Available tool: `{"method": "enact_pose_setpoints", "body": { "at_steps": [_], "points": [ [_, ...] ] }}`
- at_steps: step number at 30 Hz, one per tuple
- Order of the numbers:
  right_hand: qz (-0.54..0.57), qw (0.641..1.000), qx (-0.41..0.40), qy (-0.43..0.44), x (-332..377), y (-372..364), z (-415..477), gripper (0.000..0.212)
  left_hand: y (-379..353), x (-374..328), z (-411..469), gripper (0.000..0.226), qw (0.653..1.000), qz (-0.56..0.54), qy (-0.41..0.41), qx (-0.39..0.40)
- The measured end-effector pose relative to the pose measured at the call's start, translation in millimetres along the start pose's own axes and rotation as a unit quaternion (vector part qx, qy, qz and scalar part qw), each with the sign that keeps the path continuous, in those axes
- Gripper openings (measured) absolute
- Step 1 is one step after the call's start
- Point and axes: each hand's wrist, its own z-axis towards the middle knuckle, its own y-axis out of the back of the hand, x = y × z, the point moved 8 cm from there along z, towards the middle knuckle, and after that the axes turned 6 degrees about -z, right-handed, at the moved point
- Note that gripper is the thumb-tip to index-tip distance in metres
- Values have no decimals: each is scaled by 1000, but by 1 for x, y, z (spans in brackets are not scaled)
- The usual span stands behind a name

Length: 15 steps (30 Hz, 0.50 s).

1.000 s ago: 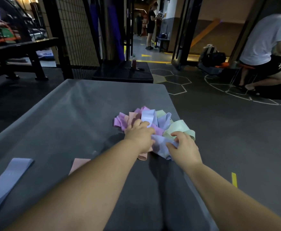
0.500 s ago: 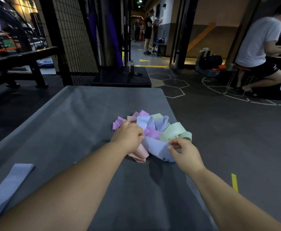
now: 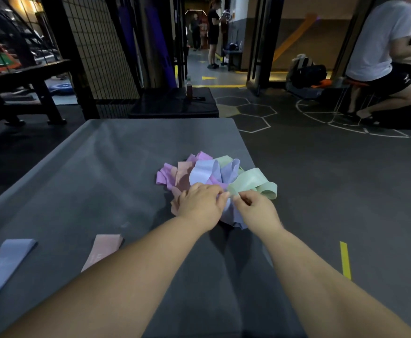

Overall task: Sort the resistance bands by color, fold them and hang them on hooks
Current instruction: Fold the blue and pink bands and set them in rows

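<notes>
A loose pile of resistance bands (image 3: 199, 172) lies on a smooth, matte grey desk (image 3: 101, 179), towards its far right corner. The bands are thin, flat rubbery loops, crumpled and curled over one another: pink and lilac ones on the pile's left side and pale blue ones arched up in the middle. A green band (image 3: 253, 182) folds in soft open curves along the pile's right edge.

Both hands are at the near side of the pile, almost touching each other. The left hand (image 3: 199, 206) lies knuckles up on the pile's near left part. Its fingers are curled down, and the fingertips are closed on a pale blue band (image 3: 235, 217) that spills out of the pile beneath both hands. The right hand (image 3: 257, 211) is curled too. Its thumb and forefinger are pinched together at the near end of the green band, where that meets the pale blue one. It seems to have the green edge, though the grip is small and partly hidden.

Well away from the pile, on the near left of the desk, lie two sorted bands, flattened into straight strips. The flat pink band (image 3: 105, 248) is the closer to the pile, and the flat blue band (image 3: 4, 262) lies beyond it at the desk's left edge.
</notes>
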Motion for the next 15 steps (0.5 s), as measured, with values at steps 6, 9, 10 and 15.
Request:
{"method": "enact_pose_setpoints", "body": {
  "at_steps": [6,9,10,15],
  "points": [
    [161,984,8,-74,-9,-1,7,16,-19,16,1,31,999,27,26,25],
    [235,968,5,-87,-8,2,6,17,-17,17,2,29,1000,13,22,1],
    [245,966,4,-88,-7,3,6,19,-15,15,1,33,1000,6,17,-8],
    [283,952,-9,-114,-13,2,4,19,-6,12,2,42,999,23,-13,-43]
  ]
}}
